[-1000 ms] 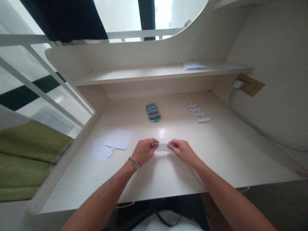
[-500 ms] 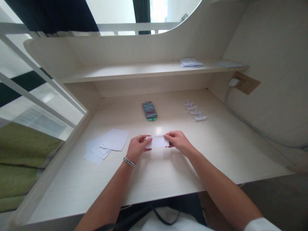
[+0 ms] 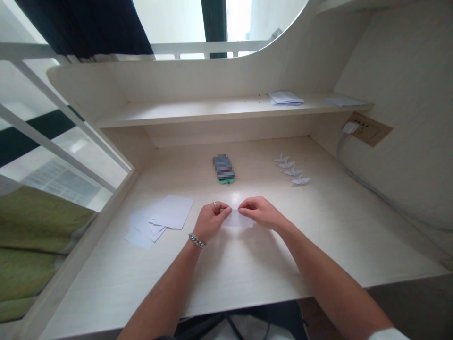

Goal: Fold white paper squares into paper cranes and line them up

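A small white sheet of paper [image 3: 236, 220] lies between my hands near the middle of the desk, its shape a low, wide rectangle. My left hand [image 3: 212, 218] pinches its upper edge between thumb and fingers; a ring and a chain bracelet show on that side. Close beside it, my right hand [image 3: 261, 212] pinches the same edge a little to the right. The fingers partly cover both ends of the paper. To the left of my hands are several loose white paper sheets [image 3: 173, 211], overlapping one another.
Several folded white paper cranes [image 3: 300, 181] stand in a row at the right. A pixelated dark phone-like object with a green end [image 3: 226, 181] lies behind my hands. On the shelf [image 3: 198, 116] rests a paper stack [image 3: 286, 98]. A cable [image 3: 375, 189] runs from the wall socket [image 3: 371, 130].
Both hands have moved closer together, from the paper's sides to its upper edge. The paper sits lower under my fingers. The whole view has shifted slightly.
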`<state>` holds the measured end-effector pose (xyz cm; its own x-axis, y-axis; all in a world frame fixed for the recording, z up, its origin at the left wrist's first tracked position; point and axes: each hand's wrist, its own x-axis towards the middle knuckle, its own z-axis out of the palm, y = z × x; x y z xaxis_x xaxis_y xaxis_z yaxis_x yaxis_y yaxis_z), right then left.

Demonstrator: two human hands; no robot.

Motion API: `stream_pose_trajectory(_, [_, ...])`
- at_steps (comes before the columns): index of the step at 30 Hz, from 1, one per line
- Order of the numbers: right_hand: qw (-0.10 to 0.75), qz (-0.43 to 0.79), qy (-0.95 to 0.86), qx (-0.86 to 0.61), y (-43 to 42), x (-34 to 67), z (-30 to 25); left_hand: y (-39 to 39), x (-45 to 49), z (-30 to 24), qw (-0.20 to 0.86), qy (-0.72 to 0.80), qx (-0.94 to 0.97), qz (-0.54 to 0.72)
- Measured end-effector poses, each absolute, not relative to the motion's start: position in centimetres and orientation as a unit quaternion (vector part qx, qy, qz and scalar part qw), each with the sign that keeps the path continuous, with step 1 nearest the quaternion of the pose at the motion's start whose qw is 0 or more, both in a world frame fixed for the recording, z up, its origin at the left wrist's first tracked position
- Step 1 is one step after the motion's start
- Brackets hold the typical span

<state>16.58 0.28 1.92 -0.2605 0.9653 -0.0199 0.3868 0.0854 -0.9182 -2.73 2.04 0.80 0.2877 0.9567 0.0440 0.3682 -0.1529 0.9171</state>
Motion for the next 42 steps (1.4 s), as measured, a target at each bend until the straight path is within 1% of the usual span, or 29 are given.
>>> stream_pose_trajectory(2, [0.298, 0.4, -0.69, -0.524, 0.4, 15.9, 2.4, 1.9, -2.5, 0.8, 0.399, 0.488, 0.703, 0.329])
stream_pose_trajectory(4, [0.288, 0.376, -0.697, -0.538, 0.5, 15.8, 2.5, 1.8, -2.6, 0.8, 0.383, 0.493, 0.71, 0.326])
stream_pose_trajectory(6, [0.291, 0.394, -0.686, -0.538, 0.7, 16.5, 2.2, 1.9, -2.9, 0.6, 0.397, 0.499, 0.694, 0.334])
stream_pose_trajectory(9, [0.293, 0.469, -0.652, -0.519, 0.8, 18.6, 1.4, 2.4, -3.7, 0.1, 0.43, 0.502, 0.664, 0.348])
stream_pose_trajectory(13, [0.361, 0.508, -0.571, -0.534, 0.8, 19.8, 0.6, 2.8, -4.1, -0.2, 0.417, 0.515, 0.652, 0.368])
stream_pose_trajectory(15, [0.377, 0.521, -0.576, -0.504, 0.7, 19.0, 0.3, 2.7, -3.8, 0.1, 0.411, 0.519, 0.653, 0.368])
stream_pose_trajectory(17, [0.378, 0.507, -0.595, -0.496, 0.6, 17.7, 0.1, 2.4, -3.3, 0.7, 0.399, 0.52, 0.666, 0.357])
stream_pose_trajectory(21, [0.361, 0.434, -0.631, -0.532, 0.6, 16.4, 0.4, 2.0, -2.8, 1.8, 0.379, 0.496, 0.716, 0.312])
stream_pose_trajectory(24, [0.34, 0.418, -0.65, -0.536, 0.7, 17.3, 1.1, 2.1, -3.4, 1.9, 0.42, 0.481, 0.716, 0.282])
stream_pose_trajectory(28, [0.379, 0.44, -0.597, -0.554, 1.2, 19.4, 2.0, 2.7, -5.0, 1.8, 0.548, 0.498, 0.616, 0.268])
stream_pose_trajectory(31, [0.409, 0.454, -0.56, -0.56, 1.7, 19.5, 2.1, 2.8, -5.1, 2.0, 0.573, 0.514, 0.541, 0.34])
stream_pose_trajectory(34, [0.439, 0.46, -0.544, -0.548, 2.2, 18.1, 1.8, 2.6, -3.7, 2.1, 0.622, 0.478, 0.505, 0.36])
stream_pose_trajectory(36, [0.477, 0.46, -0.513, -0.545, 2.3, 17.1, 1.3, 2.5, -2.7, 1.9, 0.621, 0.48, 0.491, 0.377])
stream_pose_trajectory(38, [0.506, 0.488, -0.448, -0.552, 2.3, 16.4, 0.6, 2.5, -2.2, 1.5, 0.61, 0.487, 0.483, 0.397])
stream_pose_trajectory(40, [0.498, 0.538, -0.416, -0.538, 2.0, 16.1, 0.0, 2.7, -2.2, 1.2, 0.604, 0.491, 0.478, 0.408])
stream_pose_trajectory(42, [0.479, 0.567, -0.423, -0.519, 1.8, 16.0, -0.3, 2.9, -2.5, 0.8, 0.605, 0.491, 0.475, 0.409])
